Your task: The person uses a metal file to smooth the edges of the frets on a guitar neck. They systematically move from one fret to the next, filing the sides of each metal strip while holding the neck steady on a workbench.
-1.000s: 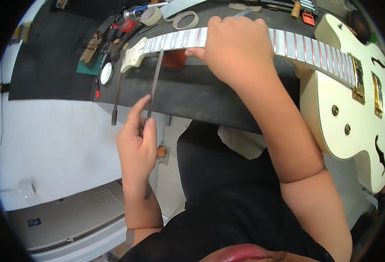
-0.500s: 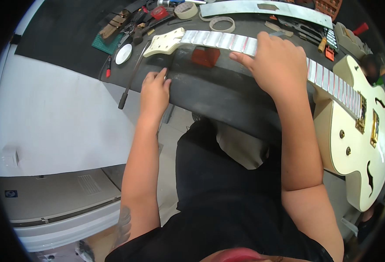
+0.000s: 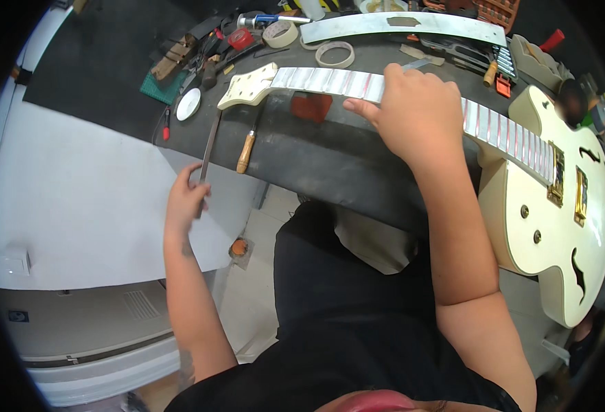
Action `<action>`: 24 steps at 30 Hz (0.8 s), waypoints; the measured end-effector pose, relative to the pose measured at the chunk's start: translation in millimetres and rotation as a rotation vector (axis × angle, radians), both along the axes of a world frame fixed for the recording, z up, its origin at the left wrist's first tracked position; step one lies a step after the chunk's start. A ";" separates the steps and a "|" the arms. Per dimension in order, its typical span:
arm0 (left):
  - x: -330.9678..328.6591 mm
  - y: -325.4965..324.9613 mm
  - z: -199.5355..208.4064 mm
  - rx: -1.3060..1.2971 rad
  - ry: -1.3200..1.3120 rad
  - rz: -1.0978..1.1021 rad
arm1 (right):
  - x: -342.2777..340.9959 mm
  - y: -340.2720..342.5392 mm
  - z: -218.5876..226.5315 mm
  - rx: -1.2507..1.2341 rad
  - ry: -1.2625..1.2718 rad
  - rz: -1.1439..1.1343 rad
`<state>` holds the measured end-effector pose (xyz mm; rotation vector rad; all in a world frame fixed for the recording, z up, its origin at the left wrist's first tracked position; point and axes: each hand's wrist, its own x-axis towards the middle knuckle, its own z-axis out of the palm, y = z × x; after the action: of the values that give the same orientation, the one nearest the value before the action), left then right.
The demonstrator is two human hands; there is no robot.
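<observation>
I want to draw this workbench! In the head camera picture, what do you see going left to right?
Left hand holding a long thin metal tool → wooden-handled tool → cream guitar headstock → red block → right hand on the guitar neck → cream guitar body.

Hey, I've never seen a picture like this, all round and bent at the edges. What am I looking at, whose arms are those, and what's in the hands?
The picture comes from a wide fisheye camera worn on a person's head and looking down, so straight edges curve near the rim. There is no machine: both bare arms rising from the bottom belong to the wearer. A cream hollow-body guitar lies on a dark workbench, its neck running left to the headstock. The right hand rests on the neck, fingers spread over it. The left hand, off the bench's front edge, grips the near end of a long thin metal file whose far end lies on the bench. Beside it lies a wooden-handled tool; tape rolls and small tools crowd the back.
</observation>
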<state>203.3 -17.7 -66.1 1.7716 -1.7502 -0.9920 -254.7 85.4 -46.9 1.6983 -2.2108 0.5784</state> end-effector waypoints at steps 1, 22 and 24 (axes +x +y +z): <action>-6.7 27.3 4.1 -0.030 0.058 0.052 | 2.0 -0.8 0.2 0.015 -0.015 -0.007; -188.3 207.6 64.9 -0.463 -0.320 -0.445 | 1.5 3.4 14.6 0.089 -0.223 0.066; -195.1 208.5 67.3 -0.366 -0.359 -0.387 | 0.5 2.4 11.9 0.088 -0.225 0.054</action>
<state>8.2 190.8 1.1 1.4702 -2.3838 -0.4518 -254.1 87.9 -35.0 1.8218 -2.3821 0.7280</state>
